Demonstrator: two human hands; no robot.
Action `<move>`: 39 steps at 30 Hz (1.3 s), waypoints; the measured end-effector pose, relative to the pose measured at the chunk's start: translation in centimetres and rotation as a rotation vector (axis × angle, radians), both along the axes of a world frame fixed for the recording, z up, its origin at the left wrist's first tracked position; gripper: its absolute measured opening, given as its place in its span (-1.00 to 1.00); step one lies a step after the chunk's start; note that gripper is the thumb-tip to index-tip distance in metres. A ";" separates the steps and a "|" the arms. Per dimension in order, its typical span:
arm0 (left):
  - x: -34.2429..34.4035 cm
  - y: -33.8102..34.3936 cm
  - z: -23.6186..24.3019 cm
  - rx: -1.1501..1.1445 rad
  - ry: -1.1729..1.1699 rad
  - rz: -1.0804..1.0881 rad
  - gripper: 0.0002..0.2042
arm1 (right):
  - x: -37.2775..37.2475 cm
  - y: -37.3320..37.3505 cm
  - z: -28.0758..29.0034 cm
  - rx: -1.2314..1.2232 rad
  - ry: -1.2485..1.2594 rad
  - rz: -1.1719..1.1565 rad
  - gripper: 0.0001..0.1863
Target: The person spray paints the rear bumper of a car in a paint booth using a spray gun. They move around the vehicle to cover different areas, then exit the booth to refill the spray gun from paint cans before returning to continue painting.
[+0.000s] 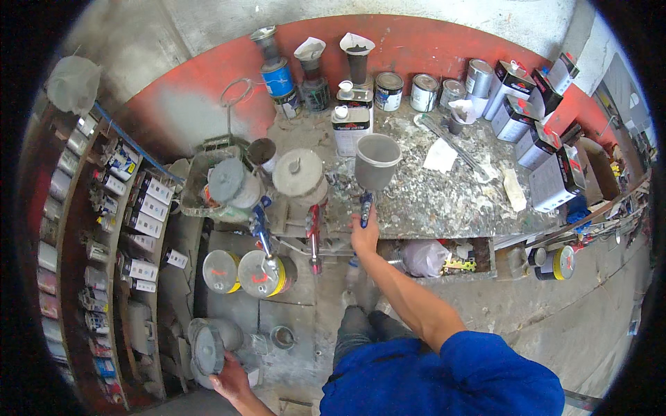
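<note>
Right fingers [356, 222] gripping spray gun [365, 202], grey cup [377, 165] ahead, tabletop [430, 220] edge close by, left fingers [231, 367] holding grey lid [207, 350], floor [305, 355] rightward

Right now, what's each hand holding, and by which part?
Right hand: spray gun with open grey cup, gripped by its handle below the cup. Left hand: round grey lid, held at its right edge.
</note>
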State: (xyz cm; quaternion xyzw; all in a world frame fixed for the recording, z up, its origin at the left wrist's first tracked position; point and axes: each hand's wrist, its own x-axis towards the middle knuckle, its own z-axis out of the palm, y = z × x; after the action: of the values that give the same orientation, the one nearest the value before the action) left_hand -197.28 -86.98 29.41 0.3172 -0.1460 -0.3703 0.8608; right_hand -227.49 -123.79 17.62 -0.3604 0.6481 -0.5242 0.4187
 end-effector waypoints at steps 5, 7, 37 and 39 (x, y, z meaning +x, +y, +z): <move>2.4 -10.8 3.8 0.008 -0.323 -0.068 -0.17 | -0.3 -1.2 -0.6 0.053 0.084 0.059 -0.31; 1.7 -17.9 7.4 0.019 -0.481 -0.087 -0.20 | -0.3 -1.1 -0.8 0.104 0.106 0.078 -0.28; -1.2 -50.1 16.3 0.373 -1.081 0.113 -0.12 | -10.1 -29.9 5.9 -0.180 0.424 0.587 -0.30; -3.1 -47.7 18.4 0.371 -1.125 0.194 -0.17 | -11.3 -28.1 5.9 -0.245 0.537 0.600 -0.27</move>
State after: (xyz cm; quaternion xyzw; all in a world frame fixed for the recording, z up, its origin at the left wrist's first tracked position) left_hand -200.35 -134.70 47.77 0.6213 -0.4826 -0.0846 0.6115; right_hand -238.82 -151.93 23.54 -0.7040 0.5335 -0.3395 0.3232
